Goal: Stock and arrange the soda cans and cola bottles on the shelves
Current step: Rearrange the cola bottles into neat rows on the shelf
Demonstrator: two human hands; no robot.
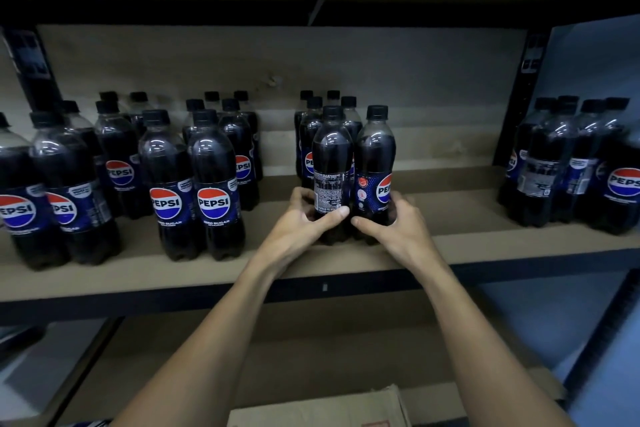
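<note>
Two black-capped cola bottles stand upright side by side at the front of the middle group on the brown shelf (450, 246). My left hand (308, 218) grips the left bottle (331, 156) low down, its label's printed back facing me. My right hand (394, 222) wraps the base of the right bottle (375, 152), whose logo is turned partly to the right. Several more cola bottles (313, 135) stand in rows right behind these two.
Rows of cola bottles (194, 184) fill the shelf's left part, and another cluster (575, 163) stands at the right past a dark upright post (516, 97). A bare gap lies between the middle group and that post. A cardboard box (322, 407) sits below on the lower shelf.
</note>
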